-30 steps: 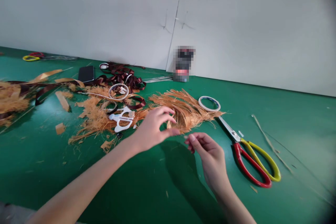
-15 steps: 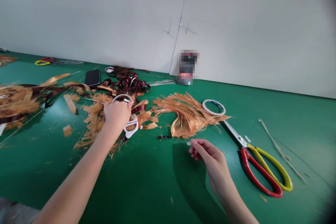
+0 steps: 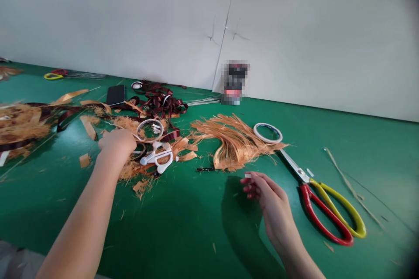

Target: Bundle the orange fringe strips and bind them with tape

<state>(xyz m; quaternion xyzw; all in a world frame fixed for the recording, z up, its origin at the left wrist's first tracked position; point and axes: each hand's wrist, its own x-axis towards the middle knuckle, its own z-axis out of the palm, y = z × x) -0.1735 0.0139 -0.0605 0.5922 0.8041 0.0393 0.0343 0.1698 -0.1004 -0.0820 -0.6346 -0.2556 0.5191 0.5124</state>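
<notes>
Where the left hand (image 3: 116, 144) rests, a clear dish (image 3: 150, 130) holds scraps (image 3: 156, 129).

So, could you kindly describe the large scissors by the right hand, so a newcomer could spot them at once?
On the green table, find the fan of orange fibres, then the person's right hand beside it. Right of that hand lie large scissors, blades toward the fibres; one red and one yellow handle set them apart from the small white pair.

view: 1 head-worn camera | facing: forward and down | range: close over green work table (image 3: 369, 152) | top: white wall (image 3: 321, 39)
</notes>
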